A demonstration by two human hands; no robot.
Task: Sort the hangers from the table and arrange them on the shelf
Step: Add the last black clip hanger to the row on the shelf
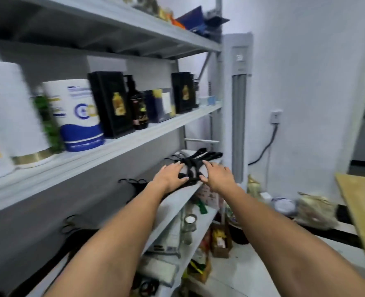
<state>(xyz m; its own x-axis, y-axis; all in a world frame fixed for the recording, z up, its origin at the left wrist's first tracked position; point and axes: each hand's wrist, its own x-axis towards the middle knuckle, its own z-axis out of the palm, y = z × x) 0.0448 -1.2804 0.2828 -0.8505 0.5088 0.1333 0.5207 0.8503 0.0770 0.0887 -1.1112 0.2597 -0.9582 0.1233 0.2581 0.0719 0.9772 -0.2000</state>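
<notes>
A bunch of black hangers (195, 160) lies on the grey shelf board (177, 200) near its far right end. My left hand (170, 174) rests on the bunch's left side with fingers straight. My right hand (217, 173) touches its right side, fingers stretched out over the hangers. Two more piles of black hangers lie on the same board: one pile (134, 184) behind my left forearm, another pile (74, 227) nearer to me. The table's wooden corner (361, 211) shows at the right edge.
The shelf above holds white tubs (78, 116), black boxes (111, 103) and a dark bottle (138, 108). Jars, boxes and bags crowd the lower shelf and floor (220, 243). A white tower air conditioner (238, 103) stands just right of the rack.
</notes>
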